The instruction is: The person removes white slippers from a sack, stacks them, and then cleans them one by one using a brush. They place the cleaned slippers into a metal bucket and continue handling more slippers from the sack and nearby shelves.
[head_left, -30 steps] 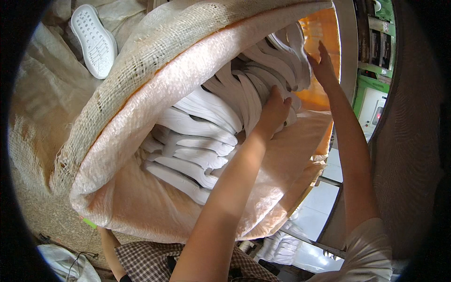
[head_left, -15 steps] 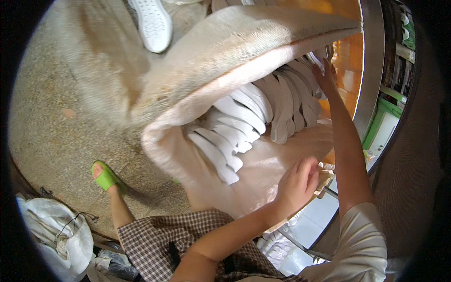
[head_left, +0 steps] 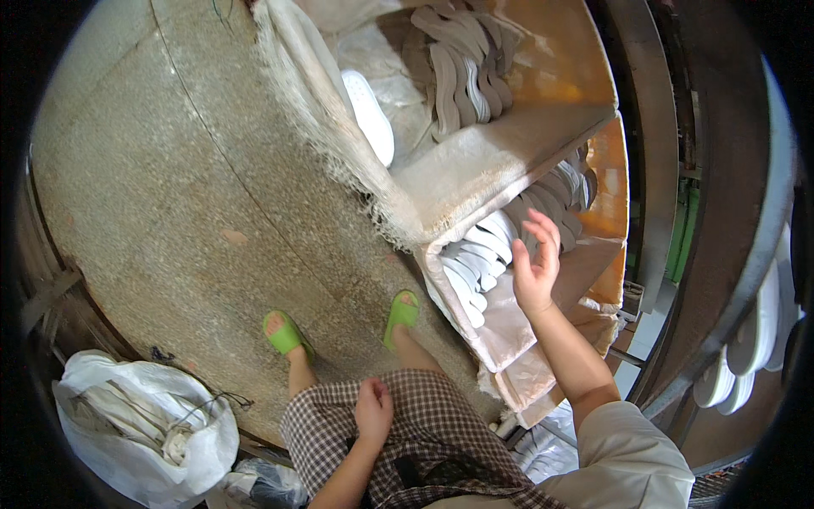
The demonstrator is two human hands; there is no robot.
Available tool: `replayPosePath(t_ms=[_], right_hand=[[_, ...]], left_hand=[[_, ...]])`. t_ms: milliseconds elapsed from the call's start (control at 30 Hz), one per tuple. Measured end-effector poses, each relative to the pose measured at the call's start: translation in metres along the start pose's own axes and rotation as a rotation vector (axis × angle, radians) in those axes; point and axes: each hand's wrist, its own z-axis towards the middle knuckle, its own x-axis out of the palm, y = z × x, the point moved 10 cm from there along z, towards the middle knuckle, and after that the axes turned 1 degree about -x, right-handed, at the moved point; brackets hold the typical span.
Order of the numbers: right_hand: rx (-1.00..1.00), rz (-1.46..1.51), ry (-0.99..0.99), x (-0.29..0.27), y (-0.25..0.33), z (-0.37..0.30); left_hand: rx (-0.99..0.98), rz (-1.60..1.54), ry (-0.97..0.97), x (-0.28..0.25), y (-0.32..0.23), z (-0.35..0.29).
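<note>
My right hand (head_left: 537,263) is raised over a cloth-lined bin (head_left: 500,331), fingers apart and empty. Beneath and beside it in that bin, white shoe soles (head_left: 475,261) lie overlapping in rows, with grey-beige soles (head_left: 543,208) behind them. From this view I cannot tell whether the hand touches any sole. My left hand (head_left: 374,411) hangs low in front of a brown checked apron (head_left: 326,407), its fingers curled in and nothing showing in them.
A second lined bin (head_left: 500,140) farther off holds more grey-beige soles (head_left: 466,72) and one white sole (head_left: 369,117). White soles (head_left: 755,331) hang on a curved rack at the right. A white sack (head_left: 144,428) sits on the floor at lower left.
My right hand has withdrawn from the far end of the lined bin, toward me. My left hand has dropped from the bin's near edge to the apron. The view has shifted, showing both green slippers.
</note>
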Motion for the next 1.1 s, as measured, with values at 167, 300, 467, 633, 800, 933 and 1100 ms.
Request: replayPosePath(t_ms=[167, 300, 467, 633, 800, 933, 1100], right_hand=[[-0.072, -0.022, 0.021, 0.047, 0.024, 0.089], [0.094, -0.146, -0.043, 0.096, -0.053, 0.163], [0.384, -0.692, 0.069, 0.143, -0.176, 0.267], [0.524, -0.781, 0.250, 0.171, -0.275, 0.337], [0.311, -0.585, 0.238, 0.173, -0.343, 0.384], [0.124, -0.427, 0.301, 0.166, -0.345, 0.400], [-0.010, -0.605, 0.112, 0.123, -0.286, 0.381]], left_hand=[[-0.143, 0.277, -0.048, -0.048, 0.043, 0.011], [-0.306, 0.215, -0.045, -0.058, 0.053, 0.031], [-0.251, 0.076, -0.210, -0.070, 0.026, 0.072], [-0.321, -0.007, -0.169, -0.041, 0.019, 0.101], [-0.490, -0.015, -0.120, -0.022, 0.036, 0.104], [-0.456, 0.009, -0.129, -0.024, 0.033, 0.107], [-0.293, -0.118, -0.189, -0.030, 0.019, 0.113]])
